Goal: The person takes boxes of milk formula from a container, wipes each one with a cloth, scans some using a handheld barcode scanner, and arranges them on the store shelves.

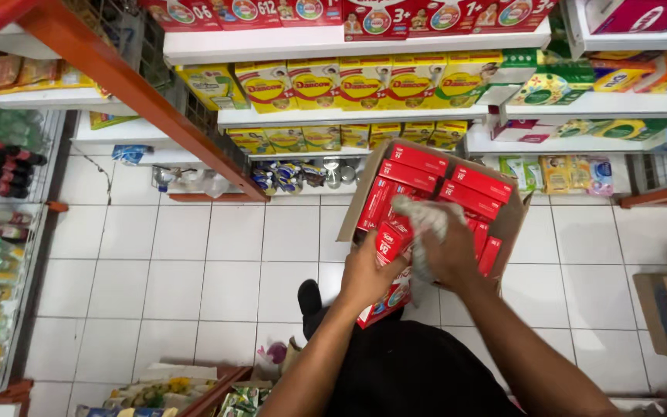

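At frame centre, the left hand [370, 272] grips a red rectangular carton [388, 244]; the right hand [448, 251] clutches a crumpled grey cloth [420, 218]: wipe gently, steadying the carton.

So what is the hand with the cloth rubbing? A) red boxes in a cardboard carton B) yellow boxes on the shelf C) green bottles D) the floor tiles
A: the right hand presses a pale cloth onto the red boxes packed in the open cardboard carton, while the left hand grips one red box at the carton's near edge.
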